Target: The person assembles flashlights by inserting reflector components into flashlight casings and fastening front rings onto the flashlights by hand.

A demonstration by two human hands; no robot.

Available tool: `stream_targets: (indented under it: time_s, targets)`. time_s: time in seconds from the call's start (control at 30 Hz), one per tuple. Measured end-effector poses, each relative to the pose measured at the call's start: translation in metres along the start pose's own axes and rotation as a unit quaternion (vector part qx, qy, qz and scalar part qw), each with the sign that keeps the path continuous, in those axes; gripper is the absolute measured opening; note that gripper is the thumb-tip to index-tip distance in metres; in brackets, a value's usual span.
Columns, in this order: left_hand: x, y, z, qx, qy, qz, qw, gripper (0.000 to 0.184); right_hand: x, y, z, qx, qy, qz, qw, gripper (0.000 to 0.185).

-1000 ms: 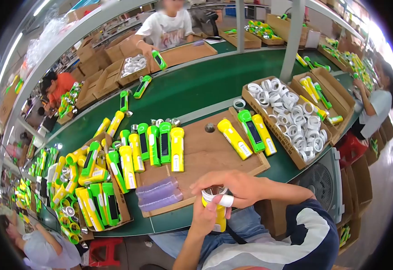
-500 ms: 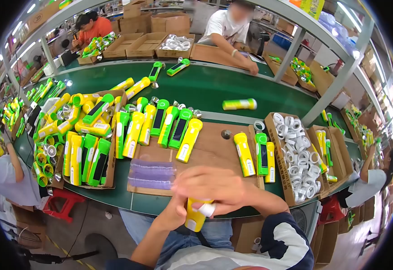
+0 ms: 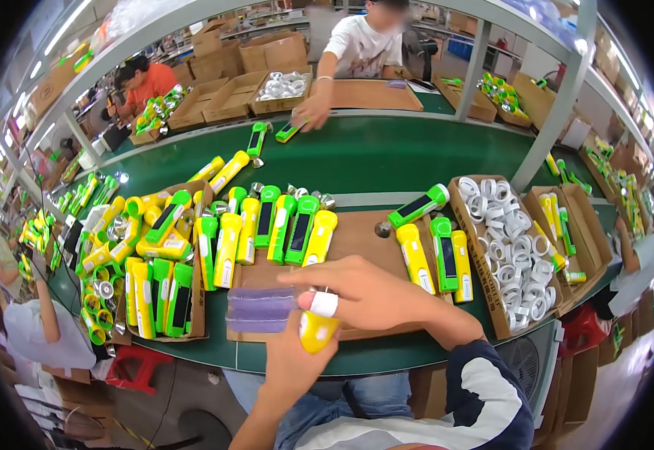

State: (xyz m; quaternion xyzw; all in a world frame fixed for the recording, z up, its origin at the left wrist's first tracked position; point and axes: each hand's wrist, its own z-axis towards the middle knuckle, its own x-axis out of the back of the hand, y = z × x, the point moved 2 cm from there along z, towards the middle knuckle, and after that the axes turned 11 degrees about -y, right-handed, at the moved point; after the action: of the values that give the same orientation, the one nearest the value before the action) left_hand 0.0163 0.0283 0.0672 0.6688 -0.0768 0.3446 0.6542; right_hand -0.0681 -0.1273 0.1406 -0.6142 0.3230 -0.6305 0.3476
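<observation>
My left hand (image 3: 297, 367) is closed around the lower body of a yellow flashlight (image 3: 318, 334), upright above the table's front edge. Over the flashlight's upper end lies my right hand (image 3: 368, 292), its fingers stretched across and its thumb, wrapped in white tape, pressed against the side. The head of this flashlight is mostly hidden by the right hand. Purple strips (image 3: 263, 309) lie on a brown cardboard sheet (image 3: 364, 240) beside my hands. Beyond them a row of yellow and green flashlights (image 3: 319, 236) stands on the left; several more (image 3: 415, 259) stand on the right.
A carton (image 3: 199, 300) packed with flashlights is on the left. To the right is a carton of white rings (image 3: 503, 255). Another flashlight (image 3: 418, 206) lies across the sheet's far edge. Opposite, across the green belt (image 3: 387, 154), a person's hand (image 3: 315, 112) touches a green flashlight.
My hands have raised the flashlight slightly, and my right-hand fingers have shifted over its top. A flashlight on the belt has come nearer and turned. The person opposite has reached to a green flashlight.
</observation>
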Motion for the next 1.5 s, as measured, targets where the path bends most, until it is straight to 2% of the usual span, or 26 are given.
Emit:
stream_targets:
  time_s: [0.03, 0.13, 0.17, 0.27, 0.3, 0.33, 0.37, 0.43, 0.47, 0.53, 0.57, 0.6, 0.63, 0.7, 0.73, 0.77, 0.8, 0.83, 0.93, 0.97, 1.03, 1.13, 1.23, 1.33, 1.47, 1.5]
  targets:
    - [-0.004, 0.008, -0.001, -0.017, -0.019, 0.018, 1.0, 0.063, 0.003, -0.006, -0.003, 0.037, 0.012, 0.007, 0.999, 0.044]
    - [-0.009, 0.013, -0.005, 0.05, -0.218, -0.181, 0.958, 0.067, -0.004, 0.0, -0.012, 0.223, -0.022, -0.067, 0.972, 0.039]
    - [-0.008, 0.014, -0.006, 0.062, -0.215, -0.172, 0.959, 0.065, -0.005, 0.001, -0.011, 0.326, -0.107, 0.014, 0.939, 0.034]
    - [-0.011, 0.013, -0.007, 0.093, -0.211, -0.14, 0.963, 0.058, -0.011, -0.007, -0.014, 0.472, -0.257, 0.138, 0.832, 0.028]
    - [-0.01, 0.01, -0.006, 0.102, -0.209, -0.126, 0.965, 0.056, -0.012, 0.0, -0.012, 0.44, -0.206, 0.136, 0.863, 0.027]
    - [-0.009, 0.007, -0.001, 0.104, -0.203, -0.115, 0.967, 0.054, -0.004, 0.008, -0.01, 0.244, -0.14, 0.009, 0.96, 0.03]
    - [-0.008, 0.004, 0.005, 0.105, -0.197, -0.109, 0.969, 0.053, 0.005, 0.016, -0.011, 0.024, -0.066, -0.112, 0.991, 0.032]
    - [-0.01, -0.011, 0.033, 0.036, -0.047, 0.14, 0.988, 0.042, -0.011, 0.057, 0.023, -0.055, 0.132, -0.149, 0.978, 0.037]
    - [-0.013, -0.013, 0.038, 0.007, 0.025, 0.259, 0.966, 0.037, 0.001, 0.055, 0.023, -0.107, 0.055, -0.013, 0.993, 0.042]
    - [-0.013, -0.005, 0.043, -0.001, -0.033, 0.128, 0.991, 0.035, 0.016, 0.047, 0.014, -0.116, 0.021, 0.158, 0.98, 0.048]
    - [-0.01, 0.0, 0.043, 0.003, -0.055, 0.061, 0.997, 0.034, 0.025, 0.046, 0.01, -0.09, 0.017, 0.164, 0.982, 0.05]
    - [-0.007, 0.004, 0.04, 0.043, -0.117, -0.034, 0.992, 0.037, 0.029, 0.046, 0.004, -0.066, 0.005, 0.176, 0.982, 0.052]
    - [-0.004, 0.009, 0.041, 0.078, -0.172, -0.133, 0.973, 0.041, 0.036, 0.037, -0.006, -0.041, 0.012, 0.289, 0.956, 0.048]
    - [-0.005, 0.012, 0.046, 0.114, -0.273, -0.268, 0.917, 0.052, 0.024, 0.049, -0.002, 0.131, 0.066, 0.192, 0.97, 0.054]
    - [-0.008, 0.01, 0.047, 0.079, -0.188, -0.14, 0.969, 0.054, 0.019, 0.058, 0.004, 0.167, 0.057, 0.075, 0.981, 0.062]
    - [-0.019, 0.009, 0.049, 0.039, -0.1, -0.004, 0.994, 0.055, 0.021, 0.061, 0.006, 0.121, 0.049, 0.081, 0.988, 0.061]
    - [-0.021, 0.006, 0.053, -0.004, -0.012, 0.136, 0.991, 0.057, 0.024, 0.063, 0.008, 0.078, 0.045, 0.087, 0.992, 0.06]
    - [-0.02, -0.001, 0.056, -0.012, 0.002, 0.189, 0.982, 0.058, 0.023, 0.065, 0.01, 0.034, 0.041, 0.095, 0.994, 0.058]
    - [-0.009, -0.004, 0.055, -0.053, -0.001, 0.183, 0.982, 0.053, 0.011, 0.068, 0.021, 0.018, 0.118, 0.212, 0.97, 0.059]
    - [-0.006, -0.003, 0.056, -0.003, -0.064, 0.072, 0.995, 0.052, 0.015, 0.063, 0.02, -0.013, 0.036, 0.32, 0.947, 0.054]
    - [0.002, 0.007, 0.046, 0.107, -0.176, -0.151, 0.967, 0.048, 0.018, 0.047, 0.014, 0.02, 0.028, 0.462, 0.886, 0.058]
    - [-0.001, -0.004, 0.038, 0.015, -0.117, -0.233, 0.965, 0.033, 0.013, 0.048, 0.015, 0.072, 0.038, 0.477, 0.875, 0.056]
    - [-0.002, -0.02, 0.038, -0.055, -0.056, -0.249, 0.965, 0.037, -0.008, 0.048, 0.02, 0.087, -0.02, 0.514, 0.853, 0.051]
    - [0.0, -0.03, 0.034, -0.091, -0.2, -0.476, 0.851, 0.04, -0.012, 0.04, 0.018, 0.113, -0.025, 0.519, 0.847, 0.05]
    - [-0.004, -0.017, 0.034, -0.101, -0.37, -0.718, 0.581, 0.046, -0.01, 0.029, 0.01, 0.093, -0.064, 0.535, 0.837, 0.052]
    - [-0.007, -0.025, 0.035, -0.121, -0.376, -0.716, 0.576, 0.053, -0.011, 0.032, 0.01, 0.079, -0.055, 0.544, 0.833, 0.051]
